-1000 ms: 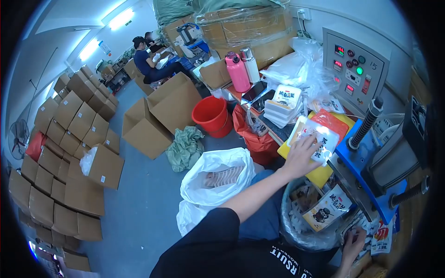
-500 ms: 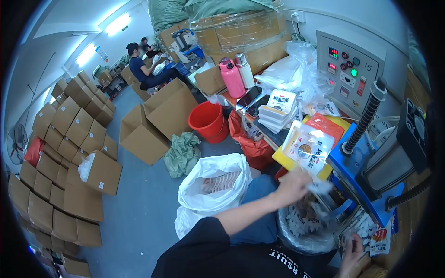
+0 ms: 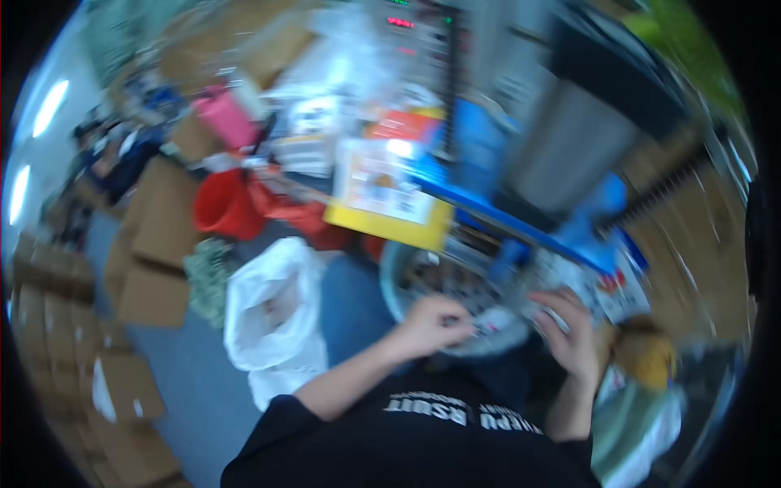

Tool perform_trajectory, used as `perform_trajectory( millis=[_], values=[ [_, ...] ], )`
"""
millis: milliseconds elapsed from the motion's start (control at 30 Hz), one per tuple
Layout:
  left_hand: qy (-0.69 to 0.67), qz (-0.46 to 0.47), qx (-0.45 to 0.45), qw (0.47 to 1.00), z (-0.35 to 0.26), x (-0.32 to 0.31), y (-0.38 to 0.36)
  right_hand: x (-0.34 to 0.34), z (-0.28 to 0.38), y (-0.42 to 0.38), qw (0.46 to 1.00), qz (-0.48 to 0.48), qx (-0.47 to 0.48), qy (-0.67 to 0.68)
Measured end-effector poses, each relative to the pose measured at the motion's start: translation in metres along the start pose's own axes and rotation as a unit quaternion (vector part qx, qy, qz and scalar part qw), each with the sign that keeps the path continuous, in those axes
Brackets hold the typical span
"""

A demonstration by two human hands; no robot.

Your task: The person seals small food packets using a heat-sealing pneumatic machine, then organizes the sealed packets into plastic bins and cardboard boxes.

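Note:
The view is blurred by motion. My left hand (image 3: 431,327) is closed over the near rim of a lined tub (image 3: 392,281), its fingertips pinched at a small piece of clear and white packaging (image 3: 493,321). To its right, my right hand (image 3: 567,332) has its fingers curled round something whitish and clear, too smeared to name. Small pale pieces lie inside the tub between and beyond the hands. Just past it stands a blue press (image 3: 521,221) with a grey head, and to its left a printed white packet (image 3: 384,183) rests on a yellow board (image 3: 390,228).
At left are an open white sack (image 3: 272,325), a red bucket (image 3: 226,203), a green bag (image 3: 209,276) and cardboard boxes (image 3: 154,293). A pink bottle (image 3: 226,118) stands on the bench. Another person (image 3: 122,159) sits at the upper left.
The view has swung right. My left hand has come back from beside the printed packet to the tub's near rim. My right hand has risen from the packets below the press to the tub's right side.

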State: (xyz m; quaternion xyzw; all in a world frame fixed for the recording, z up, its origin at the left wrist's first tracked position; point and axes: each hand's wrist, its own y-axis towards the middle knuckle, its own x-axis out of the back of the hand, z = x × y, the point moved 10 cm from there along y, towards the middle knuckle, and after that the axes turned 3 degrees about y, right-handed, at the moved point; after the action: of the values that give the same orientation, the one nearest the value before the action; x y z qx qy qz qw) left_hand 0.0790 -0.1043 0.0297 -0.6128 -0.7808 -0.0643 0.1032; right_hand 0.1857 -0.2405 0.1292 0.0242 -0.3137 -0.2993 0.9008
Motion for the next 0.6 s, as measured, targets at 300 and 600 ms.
perform_trajectory(
  millis=[300, 600],
  values=[
    [-0.184, 0.080, 0.203, 0.958, 0.025, -0.029, -0.012, -0.038, -0.045, -0.022, 0.961, -0.044, -0.151, 0.229],
    [-0.342, -0.076, 0.174, 0.920, 0.060, 0.002, 0.045, 0.028, -0.088, -0.053, 0.965, -0.145, -0.189, 0.109]
  ],
)
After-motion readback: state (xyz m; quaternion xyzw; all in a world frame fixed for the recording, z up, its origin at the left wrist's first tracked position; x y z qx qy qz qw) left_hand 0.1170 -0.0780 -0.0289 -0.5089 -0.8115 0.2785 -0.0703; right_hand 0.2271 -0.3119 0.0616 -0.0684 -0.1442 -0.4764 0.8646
